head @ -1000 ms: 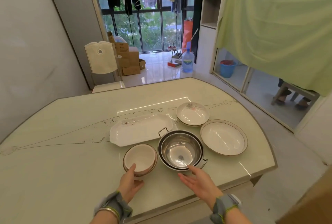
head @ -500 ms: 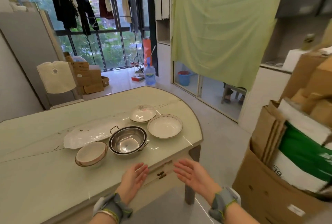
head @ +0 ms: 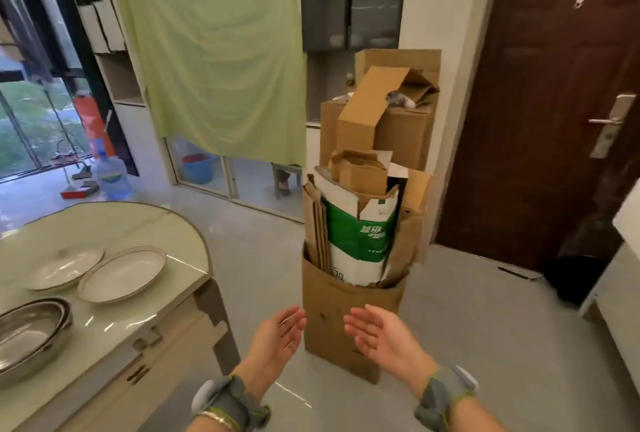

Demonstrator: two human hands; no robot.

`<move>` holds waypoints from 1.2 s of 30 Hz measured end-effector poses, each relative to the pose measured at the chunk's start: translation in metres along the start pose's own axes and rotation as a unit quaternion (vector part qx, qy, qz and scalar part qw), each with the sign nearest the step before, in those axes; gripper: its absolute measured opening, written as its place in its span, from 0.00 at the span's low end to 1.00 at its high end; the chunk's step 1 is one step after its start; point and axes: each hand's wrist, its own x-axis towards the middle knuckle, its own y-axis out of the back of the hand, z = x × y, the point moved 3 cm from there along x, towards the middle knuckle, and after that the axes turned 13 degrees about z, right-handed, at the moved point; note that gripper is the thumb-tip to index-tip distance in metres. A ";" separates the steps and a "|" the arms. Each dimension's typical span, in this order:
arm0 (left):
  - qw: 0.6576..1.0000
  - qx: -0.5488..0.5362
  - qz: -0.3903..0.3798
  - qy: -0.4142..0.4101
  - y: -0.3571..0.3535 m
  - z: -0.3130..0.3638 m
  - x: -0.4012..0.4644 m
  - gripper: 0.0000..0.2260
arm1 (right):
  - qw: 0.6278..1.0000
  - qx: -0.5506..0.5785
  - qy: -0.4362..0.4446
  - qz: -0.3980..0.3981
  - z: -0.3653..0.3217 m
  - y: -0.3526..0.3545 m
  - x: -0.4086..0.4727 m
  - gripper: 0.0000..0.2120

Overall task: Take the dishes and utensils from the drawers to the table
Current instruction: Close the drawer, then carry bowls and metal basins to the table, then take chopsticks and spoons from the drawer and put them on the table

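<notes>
The pale green table [head: 180, 258] lies at the left edge of the view. On it sit a white gold-rimmed bowl [head: 123, 274], a white plate [head: 64, 267] behind it, and a steel pot [head: 29, 331] cut off by the frame edge. My left hand [head: 273, 340] and my right hand [head: 379, 336] are held out in front of me, off the table, palms facing each other, fingers apart, holding nothing. Both hover in front of a cardboard box. No drawers are in view.
A tall brown box stuffed with flattened cardboard [head: 353, 275] stands on the floor straight ahead, more boxes [head: 384, 113] stacked behind it. A dark wooden door [head: 540, 120] is at right, a white counter edge [head: 616, 293] far right. A green curtain [head: 214, 50] hangs behind.
The view has swung right, away from the table toward the boxes and door. My hands left the bowls on the table and now hang empty in the air.
</notes>
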 end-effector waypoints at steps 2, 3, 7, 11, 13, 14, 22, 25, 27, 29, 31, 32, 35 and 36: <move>0.998 0.040 -0.040 0.012 -0.048 -0.023 -0.003 0.13 | 0.999 0.032 0.024 0.037 -0.021 0.050 -0.005 0.13; 0.998 0.043 -0.049 0.008 -0.057 -0.025 -0.002 0.13 | 0.998 0.039 0.023 0.047 -0.025 0.058 -0.007 0.13; 0.990 0.090 -0.109 0.017 -0.135 -0.057 -0.009 0.10 | 0.988 0.089 0.060 0.109 -0.058 0.132 -0.016 0.14; 0.972 0.150 -0.181 0.018 -0.224 -0.096 -0.019 0.09 | 0.968 0.149 0.097 0.175 -0.092 0.210 -0.022 0.14; 0.964 0.171 -0.205 0.018 -0.262 -0.110 -0.020 0.09 | 0.958 0.167 0.112 0.202 -0.109 0.240 -0.024 0.14; 0.959 0.185 -0.216 0.019 -0.282 -0.118 -0.020 0.09 | 0.954 0.178 0.119 0.211 -0.118 0.255 -0.024 0.14; 0.906 0.278 -0.319 0.003 -0.453 -0.168 -0.004 0.10 | 0.908 0.230 0.183 0.300 -0.205 0.364 -0.003 0.12; 0.881 0.313 -0.353 -0.031 -0.502 -0.178 -0.006 0.10 | 0.893 0.224 0.197 0.337 -0.235 0.393 0.004 0.12; 0.854 0.347 -0.383 -0.058 -0.545 -0.186 -0.001 0.11 | 0.872 0.220 0.221 0.377 -0.264 0.419 0.017 0.12; 0.827 0.367 -0.417 -0.081 -0.584 -0.196 -0.002 0.11 | 0.853 0.219 0.235 0.412 -0.291 0.442 0.018 0.11; 0.813 0.378 -0.434 -0.091 -0.606 -0.201 -0.009 0.12 | 0.840 0.208 0.242 0.438 -0.307 0.454 0.013 0.10; 0.800 0.392 -0.447 -0.083 -0.621 -0.210 -0.011 0.12 | 0.830 0.204 0.247 0.456 -0.315 0.465 0.013 0.09; 0.757 0.431 -0.484 -0.077 -0.661 -0.230 -0.019 0.10 | 0.799 0.189 0.263 0.507 -0.333 0.496 0.015 0.07; 0.746 0.437 -0.496 -0.084 -0.675 -0.239 -0.022 0.09 | 0.787 0.186 0.270 0.523 -0.339 0.508 0.016 0.06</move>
